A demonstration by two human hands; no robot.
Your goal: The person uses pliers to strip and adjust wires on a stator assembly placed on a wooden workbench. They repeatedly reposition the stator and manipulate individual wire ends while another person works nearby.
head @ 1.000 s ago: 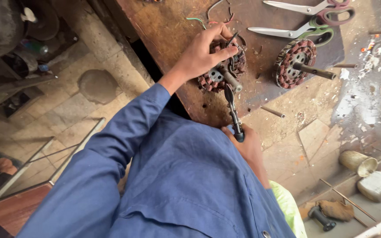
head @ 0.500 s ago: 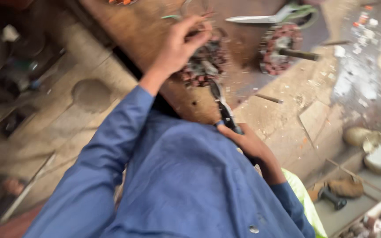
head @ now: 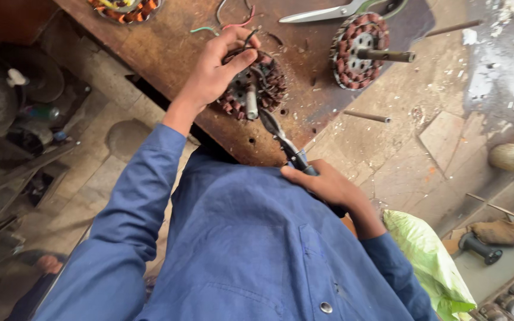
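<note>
Near the workbench (head: 168,47) front edge, our left hand (head: 212,74) clamps the wound stator (head: 257,86) while our right hand (head: 322,184), closed around the pliers (head: 284,139), sets their tips at its windings. We judge gripping a wire comes next.

We count three wound motor stators (head: 256,83) (head: 359,50) (head: 127,8) on the worktop (head: 168,47), one pair of scissors (head: 340,10), one pair of pliers (head: 284,139) and two hands (head: 218,65) (head: 322,184).
</note>
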